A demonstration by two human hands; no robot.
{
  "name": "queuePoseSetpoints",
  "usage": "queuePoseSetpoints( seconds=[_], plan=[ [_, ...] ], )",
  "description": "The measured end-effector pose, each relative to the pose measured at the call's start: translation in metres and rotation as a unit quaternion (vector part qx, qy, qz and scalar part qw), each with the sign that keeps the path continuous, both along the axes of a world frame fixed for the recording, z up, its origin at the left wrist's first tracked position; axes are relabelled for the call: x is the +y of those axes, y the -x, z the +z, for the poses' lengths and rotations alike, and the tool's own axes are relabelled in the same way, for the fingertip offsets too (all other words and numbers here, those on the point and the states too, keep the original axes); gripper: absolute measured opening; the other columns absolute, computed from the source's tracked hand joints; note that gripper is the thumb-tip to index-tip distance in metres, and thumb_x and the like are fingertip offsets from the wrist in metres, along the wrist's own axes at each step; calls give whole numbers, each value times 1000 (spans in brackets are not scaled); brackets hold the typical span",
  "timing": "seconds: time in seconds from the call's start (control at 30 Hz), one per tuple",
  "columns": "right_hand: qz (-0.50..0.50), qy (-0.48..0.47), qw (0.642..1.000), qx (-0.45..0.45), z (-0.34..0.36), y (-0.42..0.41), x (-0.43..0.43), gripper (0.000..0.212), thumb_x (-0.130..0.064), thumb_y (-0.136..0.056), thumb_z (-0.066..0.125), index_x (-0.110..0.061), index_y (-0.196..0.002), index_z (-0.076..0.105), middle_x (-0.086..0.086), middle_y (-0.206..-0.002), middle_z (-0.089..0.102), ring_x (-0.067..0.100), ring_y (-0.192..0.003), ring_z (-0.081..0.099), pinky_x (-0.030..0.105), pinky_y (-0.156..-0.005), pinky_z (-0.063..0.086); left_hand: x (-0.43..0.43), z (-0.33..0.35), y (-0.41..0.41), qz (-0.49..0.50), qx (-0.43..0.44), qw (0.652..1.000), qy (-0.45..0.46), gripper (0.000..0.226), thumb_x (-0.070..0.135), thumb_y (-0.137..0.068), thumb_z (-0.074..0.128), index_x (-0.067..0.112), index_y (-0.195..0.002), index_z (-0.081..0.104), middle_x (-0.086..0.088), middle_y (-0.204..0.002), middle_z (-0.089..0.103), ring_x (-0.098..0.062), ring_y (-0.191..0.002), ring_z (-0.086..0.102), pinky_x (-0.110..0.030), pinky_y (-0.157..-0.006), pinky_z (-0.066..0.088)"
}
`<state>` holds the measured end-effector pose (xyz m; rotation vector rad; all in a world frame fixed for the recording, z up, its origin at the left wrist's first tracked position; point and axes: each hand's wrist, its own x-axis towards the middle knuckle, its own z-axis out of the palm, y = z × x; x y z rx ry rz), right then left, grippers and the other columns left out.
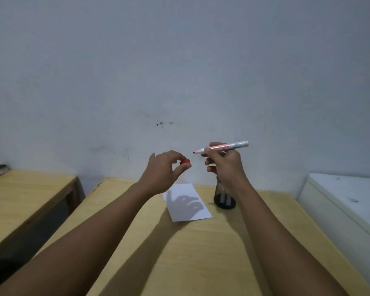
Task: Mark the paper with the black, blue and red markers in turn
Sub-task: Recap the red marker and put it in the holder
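My right hand holds the uncapped red marker level in the air, its red tip pointing left. My left hand pinches the red cap between thumb and fingertips, a short gap left of the tip. Both hands hover above the white paper, which lies flat on the wooden table with the hands' shadow on it. A dark pen holder stands just right of the paper, partly hidden by my right wrist; light marker bodies show inside it.
A second wooden table stands to the left across a dark gap. A white cabinet sits at the right edge. A pale wall rises right behind the tables.
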<state>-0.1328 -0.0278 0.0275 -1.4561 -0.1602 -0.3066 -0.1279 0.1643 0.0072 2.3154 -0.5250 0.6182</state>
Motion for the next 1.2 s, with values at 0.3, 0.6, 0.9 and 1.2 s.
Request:
queuePoseSetpoints(
  seconds=[0.3,0.6,0.9,1.2],
  plan=[
    [13,-19,997,-75,55,62,-29,9,-14,-94,69,-6,-94,73,11,-88,72,18,-72,59,30,-61,50,-37,78,53,-19,-97,995,-18,24,50,-90,63,30,-95,74,13,-95,75,-8,-86,69,-48,-91,50],
    [21,28,994,-104,74,89,-33,10,-15,-93,70,-6,-95,75,9,-86,72,17,-71,58,33,-65,49,-39,103,81,-40,-110,993,-16,24,44,-90,66,23,-98,76,12,-88,75,-6,-82,68,-42,-86,54],
    [32,53,994,-91,78,87,-33,20,-24,-95,70,-6,-101,77,-3,-81,73,9,-71,57,35,-71,47,-40,114,82,-54,-132,990,-4,19,34,-86,74,21,-98,80,1,-88,79,-15,-76,68,-41,-73,56],
    [-43,-53,995,69,62,78,-15,69,-58,-74,82,-11,-123,66,4,-104,70,17,-90,61,29,-66,44,-49,105,73,-11,-139,989,46,24,43,-82,76,22,-94,80,6,-84,78,-9,-71,69,-36,-73,56]
  ],
)
